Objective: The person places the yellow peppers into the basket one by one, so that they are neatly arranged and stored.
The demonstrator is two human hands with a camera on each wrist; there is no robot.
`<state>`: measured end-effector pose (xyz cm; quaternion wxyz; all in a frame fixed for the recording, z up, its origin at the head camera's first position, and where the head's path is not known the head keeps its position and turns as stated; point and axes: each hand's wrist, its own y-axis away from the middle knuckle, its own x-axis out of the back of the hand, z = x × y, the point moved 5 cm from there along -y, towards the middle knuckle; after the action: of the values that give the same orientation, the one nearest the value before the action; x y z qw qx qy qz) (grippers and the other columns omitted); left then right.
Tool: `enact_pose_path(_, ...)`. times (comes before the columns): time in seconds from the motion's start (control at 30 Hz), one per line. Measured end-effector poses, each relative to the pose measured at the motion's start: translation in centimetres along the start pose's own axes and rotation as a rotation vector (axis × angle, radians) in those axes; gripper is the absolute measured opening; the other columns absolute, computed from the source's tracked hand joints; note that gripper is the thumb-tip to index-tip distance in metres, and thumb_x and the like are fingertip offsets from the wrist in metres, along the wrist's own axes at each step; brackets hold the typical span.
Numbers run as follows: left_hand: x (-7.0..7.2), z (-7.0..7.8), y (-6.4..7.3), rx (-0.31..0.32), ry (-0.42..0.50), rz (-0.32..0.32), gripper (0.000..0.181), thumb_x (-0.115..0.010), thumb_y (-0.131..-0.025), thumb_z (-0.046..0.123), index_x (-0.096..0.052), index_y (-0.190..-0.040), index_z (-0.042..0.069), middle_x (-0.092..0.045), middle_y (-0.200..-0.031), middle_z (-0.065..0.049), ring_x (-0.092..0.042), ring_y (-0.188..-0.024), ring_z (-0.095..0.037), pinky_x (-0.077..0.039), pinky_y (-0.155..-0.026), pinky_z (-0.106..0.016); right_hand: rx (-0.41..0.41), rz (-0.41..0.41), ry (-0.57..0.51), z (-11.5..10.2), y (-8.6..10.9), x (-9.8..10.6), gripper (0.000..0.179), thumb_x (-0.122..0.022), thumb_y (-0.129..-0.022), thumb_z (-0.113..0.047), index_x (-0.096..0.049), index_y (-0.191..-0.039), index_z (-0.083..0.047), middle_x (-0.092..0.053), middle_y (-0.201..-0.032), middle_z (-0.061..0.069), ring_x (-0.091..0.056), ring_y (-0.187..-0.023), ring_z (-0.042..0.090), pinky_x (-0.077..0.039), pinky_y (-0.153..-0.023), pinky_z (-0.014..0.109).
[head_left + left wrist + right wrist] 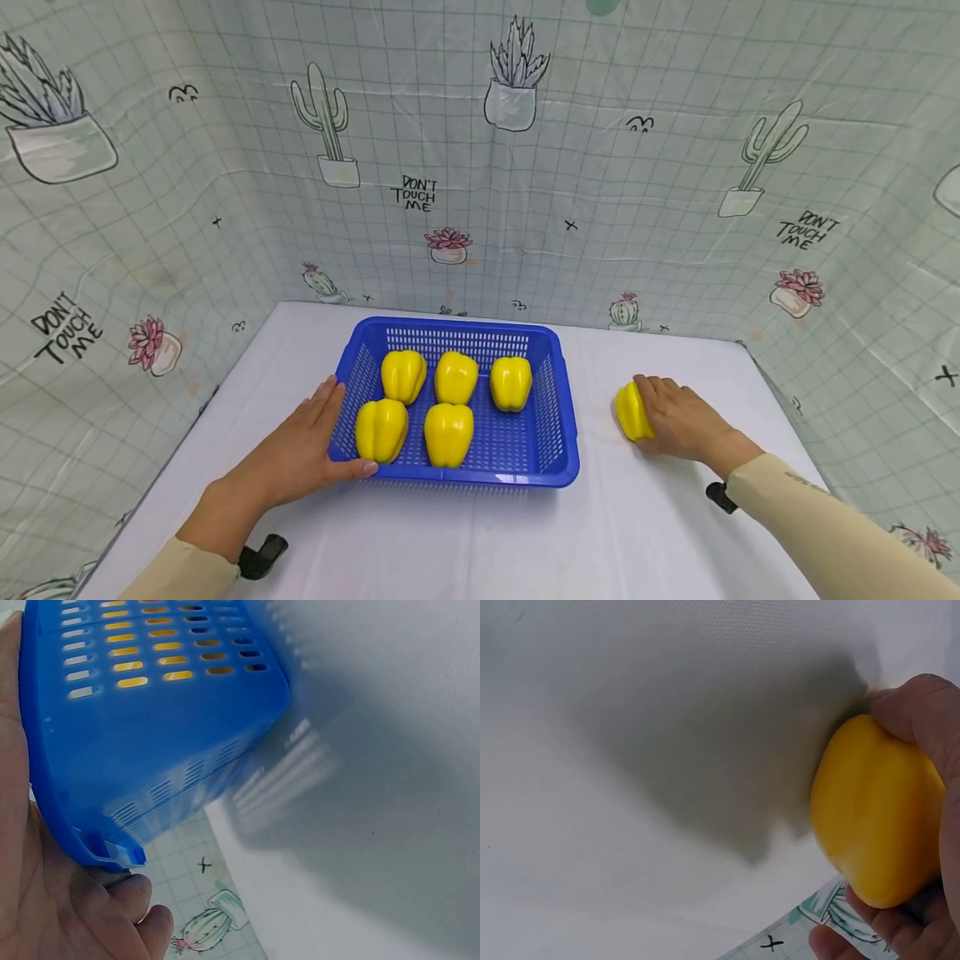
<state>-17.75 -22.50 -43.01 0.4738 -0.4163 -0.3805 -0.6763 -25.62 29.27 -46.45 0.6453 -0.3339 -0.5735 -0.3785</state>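
Observation:
My right hand (678,419) grips a yellow bell pepper (633,412) low over the table, to the right of the basket. In the right wrist view the thumb lies along one side of that bell pepper (881,814), with the other fingers on its opposite side. A blue plastic basket (567,417) stands in the middle with several yellow bell peppers (448,435) inside. My left hand (296,450) rests at its front left corner, thumb on the front rim and fingers stretched along the left rim. The left wrist view shows the palm against the basket's rim (41,761).
A white cloth (480,542) covers the table. Behind and on both sides hangs a pale curtain (570,225) printed with a grid and potted cacti, meeting the table's edges. The basket's slotted walls stand between its peppers and the table around it.

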Motion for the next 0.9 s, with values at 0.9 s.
enact_pose_path(0.9, 0.0, 0.0, 0.0, -0.001, 0.003, 0.003, 0.134, -0.064, -0.082, 0.086, -0.018, -0.164, -0.009, -0.012, -0.173, -0.03, -0.023, -0.155, -0.057, -0.028, -0.123, -0.069, 0.041, 0.307, 0.216, -0.5, -1.7, 2.7, 0.081, -0.088, -0.071, -0.048, -0.049, -0.118, 0.006, -0.058, -0.093, 0.018, -0.057, -0.083, 0.034, -0.057, -0.07, 0.046)
